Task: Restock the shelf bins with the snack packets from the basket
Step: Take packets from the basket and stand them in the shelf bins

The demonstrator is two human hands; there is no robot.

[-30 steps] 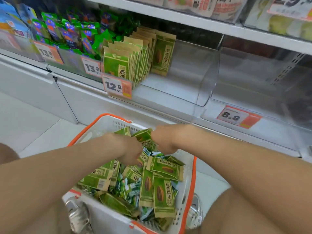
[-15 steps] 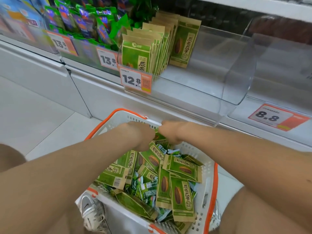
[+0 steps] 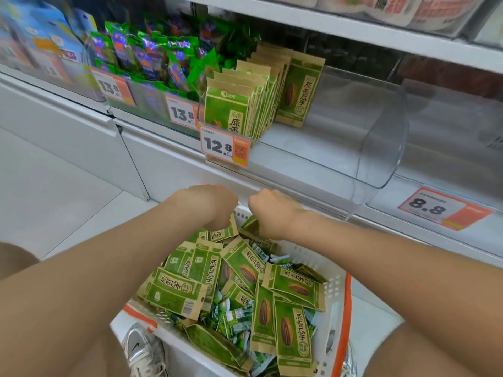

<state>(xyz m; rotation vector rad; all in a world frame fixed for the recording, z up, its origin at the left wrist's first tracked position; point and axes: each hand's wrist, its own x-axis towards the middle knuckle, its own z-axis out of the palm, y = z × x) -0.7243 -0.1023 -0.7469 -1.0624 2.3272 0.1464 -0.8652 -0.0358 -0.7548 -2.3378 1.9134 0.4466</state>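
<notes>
**Hands in the snack basket**

The left hand (image 3: 209,205) and right hand (image 3: 272,213) reach into the far end of the basket (image 3: 347,308), which is full of snack packets (image 3: 291,330). Their fingers curl under, hidden, so I cannot tell their hold. The shelf bin (image 3: 381,131) is above the basket.

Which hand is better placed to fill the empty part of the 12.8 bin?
Probably the right hand: the bin is empty right of the standing packets, on that hand's side.

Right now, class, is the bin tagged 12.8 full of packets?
No, the upright packets fill only the left end of the bin; the rest is bare.
</notes>
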